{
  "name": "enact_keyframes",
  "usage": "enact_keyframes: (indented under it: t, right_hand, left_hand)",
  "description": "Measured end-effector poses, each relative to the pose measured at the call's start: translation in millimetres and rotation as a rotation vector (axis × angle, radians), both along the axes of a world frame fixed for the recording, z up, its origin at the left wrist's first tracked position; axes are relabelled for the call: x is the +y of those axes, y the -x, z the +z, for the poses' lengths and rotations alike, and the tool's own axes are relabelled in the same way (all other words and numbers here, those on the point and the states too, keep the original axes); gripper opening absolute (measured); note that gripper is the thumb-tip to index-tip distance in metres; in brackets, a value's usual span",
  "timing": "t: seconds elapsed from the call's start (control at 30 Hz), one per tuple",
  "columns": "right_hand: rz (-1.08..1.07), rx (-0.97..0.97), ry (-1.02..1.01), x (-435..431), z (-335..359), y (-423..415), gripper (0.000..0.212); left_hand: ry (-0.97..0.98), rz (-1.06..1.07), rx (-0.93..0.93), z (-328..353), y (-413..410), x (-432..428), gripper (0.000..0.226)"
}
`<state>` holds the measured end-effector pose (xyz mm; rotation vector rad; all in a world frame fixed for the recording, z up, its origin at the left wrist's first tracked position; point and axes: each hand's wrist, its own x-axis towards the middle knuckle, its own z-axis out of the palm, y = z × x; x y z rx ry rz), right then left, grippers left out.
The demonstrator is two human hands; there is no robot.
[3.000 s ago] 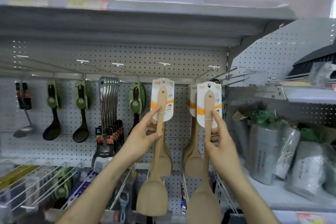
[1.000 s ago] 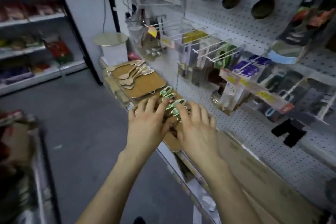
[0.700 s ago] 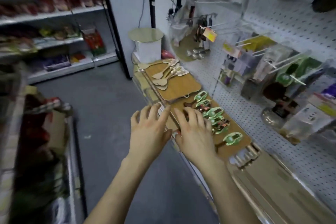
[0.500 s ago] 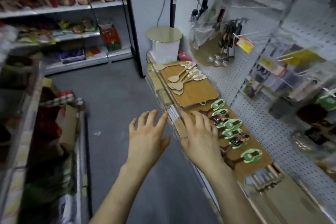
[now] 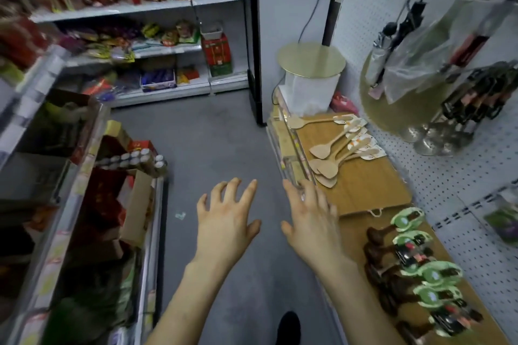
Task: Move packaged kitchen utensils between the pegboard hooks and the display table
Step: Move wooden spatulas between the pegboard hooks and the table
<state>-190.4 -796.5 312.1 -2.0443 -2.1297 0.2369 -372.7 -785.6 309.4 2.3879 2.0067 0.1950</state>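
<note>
My left hand [image 5: 225,220] and my right hand [image 5: 311,218] are stretched out side by side over the grey aisle floor, fingers spread, holding nothing. To the right runs the wooden display table [image 5: 372,190]. A fan of wooden spatulas [image 5: 335,148] with white card labels lies at its far end. Several dark ladles with green card labels [image 5: 420,274] lie in a row on its near end, just right of my right wrist. The white pegboard [image 5: 459,173] rises behind the table, with metal ladles [image 5: 437,137] hanging from it.
A white bin with a round gold lid [image 5: 311,64] stands at the table's far end. Snack shelves [image 5: 157,36] line the back wall. A low shelf with boxes and cans [image 5: 112,190] borders the aisle on the left. A dark shoe [image 5: 288,326] shows below.
Three seconds ago both hands held wooden spatulas at the pegboard hooks. A second ago they pressed on the green-carded ladles on the table. They have since lifted off empty, and the view turned left toward the aisle.
</note>
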Motion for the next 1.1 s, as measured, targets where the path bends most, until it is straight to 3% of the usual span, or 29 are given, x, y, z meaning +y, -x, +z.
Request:
enact_keyframes:
  t: [0.33,0.73,1.1]
  right_hand:
    - [-0.008,-0.018,0.083,169,-21,39,0.089]
    - [-0.456,0.043,0.191,319,-49,75,0.088]
    - [-0.812,0.178,0.25,385,-96,10,0.075]
  left_hand:
    - [0.048,0.039,-0.006,-15,42,171,0.086]
    - [0.142,-0.316,0.036,-33,95,392,0.084]
    - [0.187,-0.672,0.062,-57,-21,512,0.077]
